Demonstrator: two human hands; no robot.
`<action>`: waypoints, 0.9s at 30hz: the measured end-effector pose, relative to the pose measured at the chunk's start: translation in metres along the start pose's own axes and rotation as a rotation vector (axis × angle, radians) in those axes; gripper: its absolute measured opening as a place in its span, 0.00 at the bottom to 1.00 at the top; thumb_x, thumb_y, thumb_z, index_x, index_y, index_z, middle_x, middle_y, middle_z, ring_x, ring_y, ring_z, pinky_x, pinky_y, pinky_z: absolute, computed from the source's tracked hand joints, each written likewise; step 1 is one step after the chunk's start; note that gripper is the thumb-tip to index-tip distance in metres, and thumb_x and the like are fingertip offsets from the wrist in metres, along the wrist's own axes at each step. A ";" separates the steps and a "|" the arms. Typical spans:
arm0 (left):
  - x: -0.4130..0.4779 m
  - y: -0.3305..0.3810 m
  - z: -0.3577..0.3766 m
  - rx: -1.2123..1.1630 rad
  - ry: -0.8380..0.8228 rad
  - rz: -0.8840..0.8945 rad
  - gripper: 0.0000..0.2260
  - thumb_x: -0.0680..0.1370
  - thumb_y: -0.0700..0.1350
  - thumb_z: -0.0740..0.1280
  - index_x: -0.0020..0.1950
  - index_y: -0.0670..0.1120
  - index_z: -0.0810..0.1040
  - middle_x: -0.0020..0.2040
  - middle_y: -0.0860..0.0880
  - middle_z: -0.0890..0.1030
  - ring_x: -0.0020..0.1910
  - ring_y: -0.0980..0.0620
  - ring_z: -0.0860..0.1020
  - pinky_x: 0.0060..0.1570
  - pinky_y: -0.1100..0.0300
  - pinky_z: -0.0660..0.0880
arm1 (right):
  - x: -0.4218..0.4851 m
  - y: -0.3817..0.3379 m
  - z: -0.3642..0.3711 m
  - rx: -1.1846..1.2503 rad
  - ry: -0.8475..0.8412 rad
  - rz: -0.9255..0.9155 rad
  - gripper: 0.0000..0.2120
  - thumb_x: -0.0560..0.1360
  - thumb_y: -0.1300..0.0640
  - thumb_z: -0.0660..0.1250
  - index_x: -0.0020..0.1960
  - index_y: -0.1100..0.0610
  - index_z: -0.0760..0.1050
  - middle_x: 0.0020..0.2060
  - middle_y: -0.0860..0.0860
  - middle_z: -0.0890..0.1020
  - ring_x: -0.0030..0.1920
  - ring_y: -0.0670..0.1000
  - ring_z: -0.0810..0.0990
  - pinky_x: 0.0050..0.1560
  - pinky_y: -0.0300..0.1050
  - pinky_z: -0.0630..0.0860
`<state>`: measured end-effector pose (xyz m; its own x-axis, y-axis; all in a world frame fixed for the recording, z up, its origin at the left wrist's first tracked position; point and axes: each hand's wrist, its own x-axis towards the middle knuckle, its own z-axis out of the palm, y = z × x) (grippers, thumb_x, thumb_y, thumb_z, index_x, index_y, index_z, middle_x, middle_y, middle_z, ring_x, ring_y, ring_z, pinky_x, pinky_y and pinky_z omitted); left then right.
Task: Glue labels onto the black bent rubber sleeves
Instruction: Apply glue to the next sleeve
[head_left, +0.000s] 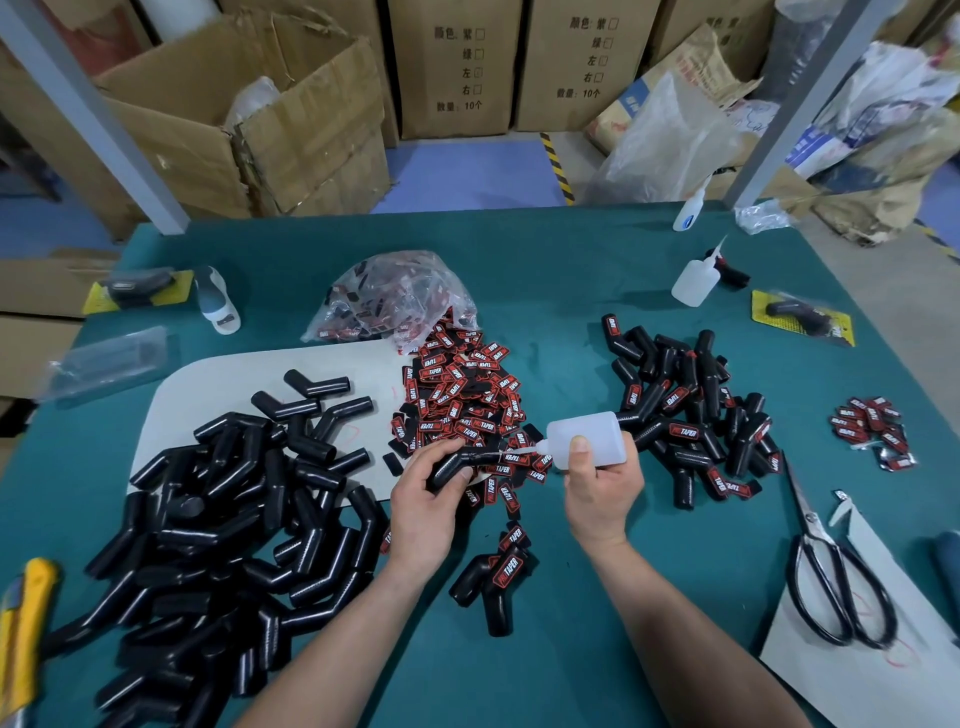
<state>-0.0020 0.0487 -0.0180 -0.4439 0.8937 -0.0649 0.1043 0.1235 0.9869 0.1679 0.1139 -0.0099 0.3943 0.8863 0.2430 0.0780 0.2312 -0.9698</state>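
Left hand (422, 512) around glossy bent sleeve (470, 460)

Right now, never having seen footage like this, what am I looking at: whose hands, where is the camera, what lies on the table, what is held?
There is no machine here, only a person's two bare hands. The single picture comes from a camera on the person's head, looking down at a green table. The left hand grips a bent black sleeve. The right hand holds a glue bottle, its nozzle at the sleeve. On the table are plain sleeves on the left, labels in the middle, labelled sleeves and scissors on the right.
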 end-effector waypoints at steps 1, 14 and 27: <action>0.000 0.000 0.000 0.001 0.000 0.003 0.17 0.77 0.36 0.74 0.57 0.59 0.83 0.58 0.65 0.82 0.63 0.64 0.78 0.65 0.71 0.69 | -0.001 0.000 0.000 -0.004 -0.010 -0.009 0.08 0.69 0.45 0.68 0.42 0.46 0.72 0.33 0.41 0.77 0.34 0.36 0.77 0.36 0.30 0.72; -0.001 -0.001 0.001 -0.081 0.011 -0.019 0.17 0.78 0.37 0.74 0.59 0.58 0.84 0.58 0.61 0.82 0.59 0.61 0.80 0.56 0.74 0.73 | -0.001 0.004 -0.002 -0.026 -0.007 -0.014 0.08 0.70 0.43 0.68 0.42 0.46 0.72 0.34 0.39 0.80 0.34 0.37 0.77 0.34 0.33 0.72; -0.001 0.001 0.002 -0.088 0.020 -0.035 0.16 0.78 0.37 0.74 0.58 0.57 0.83 0.57 0.61 0.83 0.58 0.59 0.81 0.60 0.69 0.75 | 0.000 0.004 -0.002 -0.012 -0.001 0.007 0.09 0.69 0.43 0.68 0.42 0.46 0.72 0.32 0.42 0.78 0.34 0.39 0.76 0.34 0.36 0.73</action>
<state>0.0001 0.0483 -0.0173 -0.4641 0.8804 -0.0976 0.0102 0.1155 0.9933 0.1700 0.1137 -0.0135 0.3938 0.8882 0.2366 0.0867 0.2204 -0.9716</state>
